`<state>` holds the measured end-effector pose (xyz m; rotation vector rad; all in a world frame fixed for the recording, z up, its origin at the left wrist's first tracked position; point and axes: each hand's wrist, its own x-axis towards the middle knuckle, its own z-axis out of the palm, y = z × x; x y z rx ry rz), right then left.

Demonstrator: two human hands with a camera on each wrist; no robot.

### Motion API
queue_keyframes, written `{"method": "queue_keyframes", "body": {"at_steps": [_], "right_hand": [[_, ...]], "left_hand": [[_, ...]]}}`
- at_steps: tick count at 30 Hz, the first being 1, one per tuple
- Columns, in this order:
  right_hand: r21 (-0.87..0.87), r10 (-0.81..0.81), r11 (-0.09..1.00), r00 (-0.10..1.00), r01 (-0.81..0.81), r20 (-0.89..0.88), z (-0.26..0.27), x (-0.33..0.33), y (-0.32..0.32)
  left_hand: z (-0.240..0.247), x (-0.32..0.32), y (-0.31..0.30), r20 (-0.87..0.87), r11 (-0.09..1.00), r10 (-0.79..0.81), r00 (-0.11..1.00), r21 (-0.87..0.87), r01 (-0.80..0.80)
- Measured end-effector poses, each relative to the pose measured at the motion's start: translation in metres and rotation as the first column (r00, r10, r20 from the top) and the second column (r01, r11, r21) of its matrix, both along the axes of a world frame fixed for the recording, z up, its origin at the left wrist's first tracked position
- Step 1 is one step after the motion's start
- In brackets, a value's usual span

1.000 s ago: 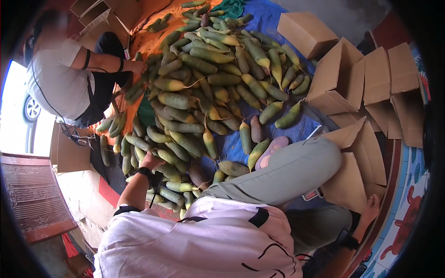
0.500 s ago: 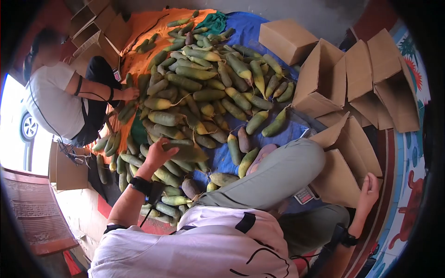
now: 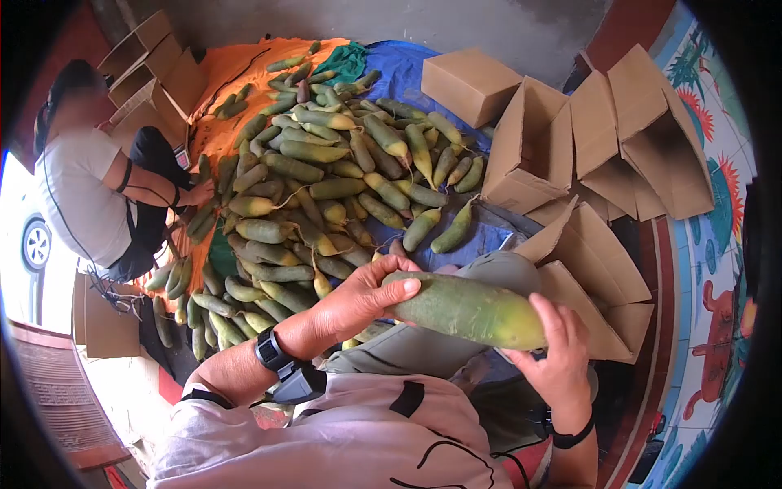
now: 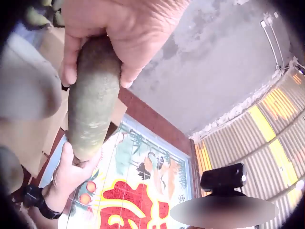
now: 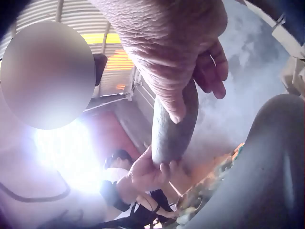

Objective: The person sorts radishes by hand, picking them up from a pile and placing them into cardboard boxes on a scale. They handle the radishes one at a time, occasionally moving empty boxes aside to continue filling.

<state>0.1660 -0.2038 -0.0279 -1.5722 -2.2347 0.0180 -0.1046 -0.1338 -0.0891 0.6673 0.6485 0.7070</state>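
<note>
A large green radish (image 3: 468, 311) with a yellowish end is held up over the person's lap. My left hand (image 3: 371, 297) grips its darker end, thumb on top, as the left wrist view also shows with the radish (image 4: 95, 90) between thumb and fingers. Around the yellow end is my right hand (image 3: 562, 359), thumb below and fingers above. In the right wrist view its thumb presses along the radish (image 5: 174, 129). Beyond the hands lies a big heap of green radishes (image 3: 314, 187) on blue and orange sheets.
Beside the right knee stands an open cardboard box (image 3: 595, 277). More open boxes (image 3: 529, 151) stand behind it at the right. Another person (image 3: 90, 171) squats at the left edge of the heap. A wooden chair (image 3: 65, 399) is at lower left.
The left hand has lifted a radish from the heap and carried it right, over the lap. The right hand has left the box's edge and come to the radish's other end.
</note>
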Motion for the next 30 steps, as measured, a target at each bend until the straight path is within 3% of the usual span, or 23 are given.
{"method": "queue_keyframes", "body": {"at_steps": [1,3,6,9,10,11,13,15,17,19,20,21,23,24,25,27,30], "right_hand": [[-0.031,0.068,0.997,0.994,-0.066,0.082,0.006,0.0,-0.002],[-0.066,0.117,0.992,0.98,-0.108,0.162,0.007,0.0,-0.008],[-0.18,0.052,0.982,0.998,-0.055,-0.026,-0.003,-0.002,-0.013],[-0.169,0.051,0.984,0.997,-0.061,-0.06,-0.002,0.002,-0.014],[-0.164,0.048,0.985,0.997,-0.057,-0.058,0.001,0.004,-0.014],[-0.141,0.014,0.99,0.999,-0.021,-0.048,0.007,0.009,-0.015],[-0.121,-0.019,0.993,0.999,0.015,-0.035,0.016,0.022,-0.016],[-0.088,-0.234,0.97,0.968,0.226,-0.096,0.021,0.044,-0.015],[-0.029,-0.373,0.927,0.912,0.373,-0.171,0.022,0.07,-0.015],[-0.064,-0.521,0.85,0.818,0.523,-0.244,0.017,0.104,-0.014],[-0.033,-0.547,0.832,0.81,0.553,-0.211,0.012,0.124,-0.014],[0.0,-0.573,0.813,0.8,0.582,-0.179,0.006,0.144,-0.015],[0.031,-0.578,0.806,0.796,0.592,-0.178,-0.005,0.176,-0.013],[-0.037,-0.636,0.771,0.766,0.636,-0.098,-0.006,0.186,-0.011],[-0.099,-0.683,0.727,0.73,0.679,-0.014,-0.009,0.198,-0.01],[-0.046,-0.72,0.691,0.693,0.721,0.042,-0.028,0.22,-0.006],[-0.151,-0.725,0.637,0.654,0.756,0.218,-0.044,0.235,0.002]], "left_hand": [[-0.001,0.003,-0.001,0.005,1.0,-0.007,1.0,0.004,0.007],[-0.002,0.009,-0.003,-0.173,0.99,-0.065,0.983,0.114,0.085],[-0.004,0.016,-0.006,-0.177,0.982,-0.111,0.978,0.13,0.135],[0.005,0.021,-0.006,-0.223,0.966,-0.169,0.96,0.157,0.206],[0.006,0.021,-0.006,-0.145,0.972,-0.167,0.975,0.143,0.188],[0.006,0.022,-0.006,-0.065,0.977,-0.162,0.985,0.127,0.169],[-0.004,0.005,0.001,-0.098,0.962,-0.183,0.978,0.186,0.198],[-0.035,-0.02,0.009,-0.25,0.966,-0.053,0.967,0.234,0.114],[-0.077,-0.056,0.011,-0.511,0.947,0.037,0.859,0.294,0.134],[-0.133,-0.097,0.004,-0.807,0.939,0.042,0.589,0.233,0.251],[-0.184,-0.128,-0.004,-0.901,0.622,0.253,0.352,0.43,0.654],[-0.225,-0.154,-0.016,-0.818,0.159,0.539,0.201,0.332,0.93],[-0.253,-0.172,-0.049,-0.909,0.34,0.385,-0.163,-0.025,0.94],[-0.244,-0.168,-0.059,-0.954,0.556,0.198,-0.226,-0.081,0.827],[-0.233,-0.164,-0.069,-0.971,0.727,-0.004,-0.238,-0.167,0.666],[-0.258,-0.178,-0.089,-0.976,0.872,-0.18,-0.119,-0.215,0.439],[-0.282,-0.187,-0.108,-0.967,0.866,-0.197,-0.159,-0.248,0.435]]}}
